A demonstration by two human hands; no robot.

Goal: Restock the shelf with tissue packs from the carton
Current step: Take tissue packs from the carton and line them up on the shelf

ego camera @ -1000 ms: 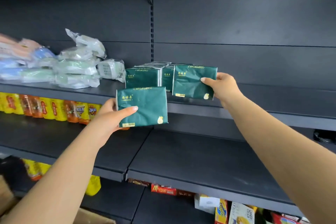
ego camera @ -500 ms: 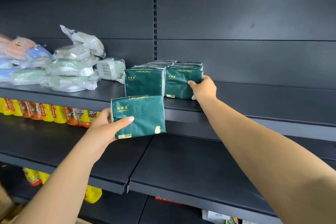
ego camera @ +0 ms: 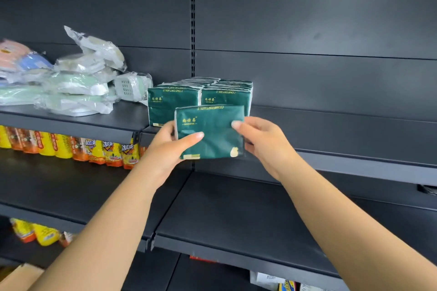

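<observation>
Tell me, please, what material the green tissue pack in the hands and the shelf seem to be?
Green tissue pack: likely thin plastic film, slightly glossy; it creases and dents softly. Shelf: probably painted metal, matte dark grey, with thin folded front edges and a slotted upright.

On the upper shelf (ego camera: 343, 134), bare board runs from the right side of the two rows of packs (ego camera: 201, 99) to the frame's right edge, open from front lip to back panel. To the left of the rows, plastic-wrapped goods (ego camera: 78, 87) crowd the board, one wrapped basket touching or just beside the left row. In front of the rows, a held pack (ego camera: 212, 134) with the left hand (ego camera: 170, 146) and right hand (ego camera: 262, 142) on its edges blocks the approach. The shelf below (ego camera: 236, 215) lies bare on the right; drink packets (ego camera: 94, 151) line its far left back.
</observation>
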